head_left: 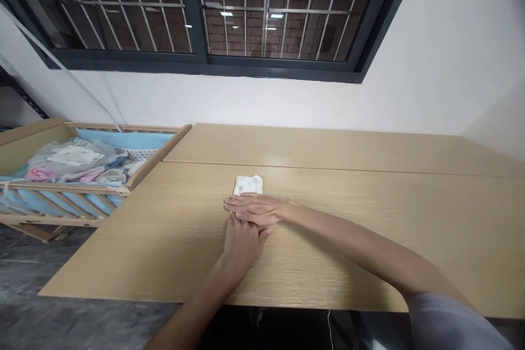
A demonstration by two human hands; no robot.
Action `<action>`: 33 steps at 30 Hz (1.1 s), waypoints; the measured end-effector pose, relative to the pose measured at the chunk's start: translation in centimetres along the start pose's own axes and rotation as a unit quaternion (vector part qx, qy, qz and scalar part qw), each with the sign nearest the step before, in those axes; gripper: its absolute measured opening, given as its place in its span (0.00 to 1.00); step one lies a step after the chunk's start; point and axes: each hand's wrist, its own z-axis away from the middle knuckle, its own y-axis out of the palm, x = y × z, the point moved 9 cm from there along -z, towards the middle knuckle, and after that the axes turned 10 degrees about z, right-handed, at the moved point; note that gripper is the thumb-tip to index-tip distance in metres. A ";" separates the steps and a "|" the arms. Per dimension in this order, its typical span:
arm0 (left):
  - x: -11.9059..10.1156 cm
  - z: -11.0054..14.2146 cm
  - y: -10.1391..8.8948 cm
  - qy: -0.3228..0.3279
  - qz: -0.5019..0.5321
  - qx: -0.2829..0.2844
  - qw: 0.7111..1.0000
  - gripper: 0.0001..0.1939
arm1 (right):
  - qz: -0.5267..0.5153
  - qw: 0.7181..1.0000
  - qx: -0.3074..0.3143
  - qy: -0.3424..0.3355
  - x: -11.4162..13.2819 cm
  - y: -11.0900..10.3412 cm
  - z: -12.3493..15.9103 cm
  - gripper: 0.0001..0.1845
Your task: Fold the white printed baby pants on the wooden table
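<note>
A small white folded item with faint printing (248,184), perhaps a folded diaper, lies on the light wood table (353,197). My right hand (260,209) reaches in from the right and lies flat across its near part, fingers stretched to the left. Under the right palm go the fingers of my left hand (243,243), so their tips are hidden. The left thumb sticks out to the right, apart from the fingers. Both hands are pressed together over the item's near edge, and how much of it lies beneath them I cannot tell.
To the left stands a wooden crib (65,188) with blue lining, holding a pile of clothes and plastic bags (77,158). A dark-framed barred window (200,63) is in the white wall behind. A white cable (330,328) hangs below the table's front edge.
</note>
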 end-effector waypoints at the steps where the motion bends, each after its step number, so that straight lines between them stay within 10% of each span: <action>1: 0.1 0.0 0.0 -0.003 -0.007 -0.006 1.000 0.33 | 0.000 1.000 -0.001 0.006 -0.7 0.1 0.1 0.33; 16: 2.5 -0.6 -1.8 0.007 0.072 0.005 0.997 0.30 | 0.074 0.982 -0.057 0.162 -11.9 -2.7 0.3 0.36; 21: 7.6 -2.8 -4.6 -0.085 0.128 -0.012 0.988 0.28 | -0.037 0.922 -0.241 0.299 -14.0 -6.5 2.4 0.31; 26: 11.2 -5.8 -3.7 -0.193 0.112 0.004 0.975 0.29 | -0.084 0.899 -0.248 0.350 -13.4 -6.0 2.8 0.18; 33: 8.5 -6.5 -3.4 -0.121 0.177 0.023 0.976 0.16 | -0.103 0.879 -0.276 0.375 -9.3 -5.0 4.1 0.14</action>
